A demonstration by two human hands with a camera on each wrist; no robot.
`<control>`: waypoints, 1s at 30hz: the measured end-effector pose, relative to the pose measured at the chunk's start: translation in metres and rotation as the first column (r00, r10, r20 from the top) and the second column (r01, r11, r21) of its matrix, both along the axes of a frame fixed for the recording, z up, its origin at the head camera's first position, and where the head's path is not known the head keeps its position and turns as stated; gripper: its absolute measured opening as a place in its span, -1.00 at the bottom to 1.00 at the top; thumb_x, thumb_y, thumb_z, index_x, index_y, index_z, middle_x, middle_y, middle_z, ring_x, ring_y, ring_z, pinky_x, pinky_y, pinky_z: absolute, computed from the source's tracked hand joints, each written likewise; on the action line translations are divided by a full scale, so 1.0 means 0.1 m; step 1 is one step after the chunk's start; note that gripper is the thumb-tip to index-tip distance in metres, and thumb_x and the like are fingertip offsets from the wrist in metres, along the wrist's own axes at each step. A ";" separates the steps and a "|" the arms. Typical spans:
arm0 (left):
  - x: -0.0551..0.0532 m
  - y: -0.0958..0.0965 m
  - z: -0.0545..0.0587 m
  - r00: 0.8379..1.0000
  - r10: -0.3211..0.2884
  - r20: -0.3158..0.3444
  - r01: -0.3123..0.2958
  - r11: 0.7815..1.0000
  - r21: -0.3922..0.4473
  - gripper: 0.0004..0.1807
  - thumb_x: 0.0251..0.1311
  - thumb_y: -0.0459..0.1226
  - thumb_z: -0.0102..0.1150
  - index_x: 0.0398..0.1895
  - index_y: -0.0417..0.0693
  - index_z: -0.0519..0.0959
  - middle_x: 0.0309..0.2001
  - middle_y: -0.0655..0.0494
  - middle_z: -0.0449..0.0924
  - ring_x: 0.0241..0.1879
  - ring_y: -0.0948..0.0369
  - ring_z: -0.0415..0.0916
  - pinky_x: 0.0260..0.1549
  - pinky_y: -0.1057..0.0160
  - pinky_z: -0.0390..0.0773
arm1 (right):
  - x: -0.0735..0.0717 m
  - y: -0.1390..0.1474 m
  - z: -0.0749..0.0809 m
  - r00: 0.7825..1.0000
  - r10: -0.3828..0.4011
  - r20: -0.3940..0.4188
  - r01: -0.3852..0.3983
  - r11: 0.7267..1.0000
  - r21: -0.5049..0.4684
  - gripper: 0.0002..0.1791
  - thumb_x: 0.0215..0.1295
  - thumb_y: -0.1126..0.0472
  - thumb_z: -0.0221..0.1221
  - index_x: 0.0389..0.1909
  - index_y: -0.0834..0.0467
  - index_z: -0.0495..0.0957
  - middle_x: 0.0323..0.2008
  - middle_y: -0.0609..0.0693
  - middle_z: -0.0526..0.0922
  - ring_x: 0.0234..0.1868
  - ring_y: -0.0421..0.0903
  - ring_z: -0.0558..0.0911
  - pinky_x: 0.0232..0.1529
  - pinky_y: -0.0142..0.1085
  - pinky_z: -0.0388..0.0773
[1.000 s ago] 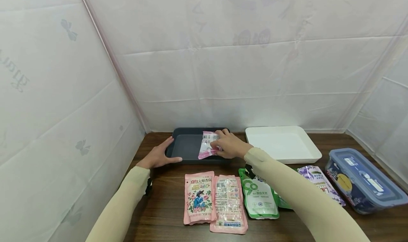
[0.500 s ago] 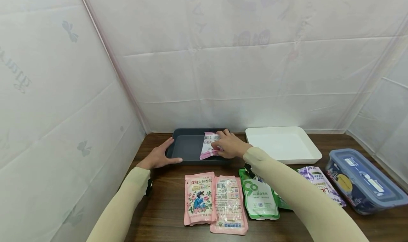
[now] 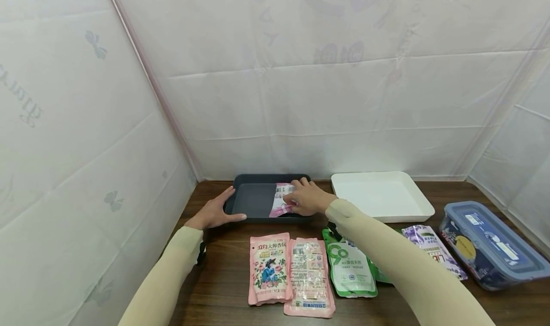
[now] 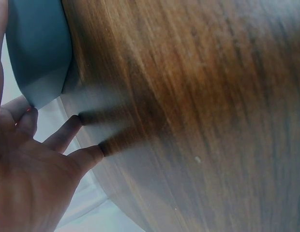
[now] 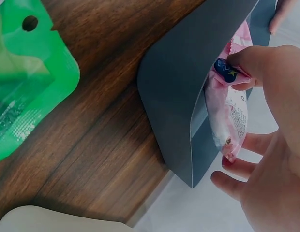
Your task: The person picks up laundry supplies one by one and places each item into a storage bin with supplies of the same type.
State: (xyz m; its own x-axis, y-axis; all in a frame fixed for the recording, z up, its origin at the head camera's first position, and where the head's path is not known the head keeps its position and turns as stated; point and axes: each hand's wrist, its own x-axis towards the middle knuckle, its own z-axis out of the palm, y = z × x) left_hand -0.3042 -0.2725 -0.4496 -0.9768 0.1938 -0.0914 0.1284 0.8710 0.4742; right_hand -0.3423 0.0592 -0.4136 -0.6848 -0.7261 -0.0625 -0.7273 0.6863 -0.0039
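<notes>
A dark grey tray (image 3: 253,199) lies against the back wall. At its left end rests my left hand (image 3: 212,213), fingers spread, with the index finger by the left rim and the thumb along the front edge. In the left wrist view, fingertips touch the tray corner (image 4: 41,53). Inside the tray's right end, my right hand (image 3: 310,197) pinches a pink-and-white pouch (image 3: 280,199) between thumb and fingers. The right wrist view shows the thumb over the pouch's dark blue label, with the pouch (image 5: 227,113) partly behind the tray wall (image 5: 174,82).
A white tray (image 3: 380,192) stands right of the dark one. Nearer me lie two pink pouches (image 3: 268,268), green pouches (image 3: 352,273) partly under the right sleeve, and a purple pouch (image 3: 431,249). A blue-lidded box (image 3: 494,240) sits at far right.
The pouch in my right hand has sunk a little lower and flatter into the tray's right end, shifting slightly right. My left hand has stayed in place.
</notes>
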 end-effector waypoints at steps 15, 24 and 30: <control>0.00 0.00 0.00 0.999 -0.030 -0.015 0.031 0.999 0.018 0.27 0.08 0.33 0.39 0.66 -0.12 0.00 0.66 -0.11 -0.15 0.54 -0.30 -0.01 0.37 -0.37 0.18 | -0.04 0.00 0.00 0.999 0.035 -0.006 -0.035 0.999 0.005 -0.90 0.56 0.03 0.13 -0.14 -0.12 0.60 0.27 0.12 0.50 0.25 0.20 0.36 0.24 0.18 0.35; 0.02 0.00 0.00 1.000 -0.013 -0.009 0.013 1.000 0.024 0.27 0.08 0.30 0.41 0.66 -0.12 0.00 0.66 -0.14 -0.14 0.55 -0.29 -0.01 0.37 -0.36 0.18 | -0.05 -0.01 0.01 1.000 0.011 0.017 -0.011 1.000 0.016 -0.82 0.57 0.03 0.12 0.05 -0.14 0.62 0.37 0.13 0.45 0.35 0.22 0.34 0.35 0.25 0.27; 0.01 0.00 0.00 1.000 -0.015 -0.013 0.015 1.000 0.022 0.26 0.08 0.30 0.41 0.66 -0.12 0.00 0.66 -0.14 -0.15 0.55 -0.28 -0.01 0.38 -0.36 0.18 | -0.03 0.00 0.02 0.999 0.016 -0.037 -0.016 1.000 0.015 -0.84 0.58 0.03 0.12 -0.01 -0.16 0.65 0.27 0.07 0.55 0.26 0.18 0.41 0.28 0.19 0.34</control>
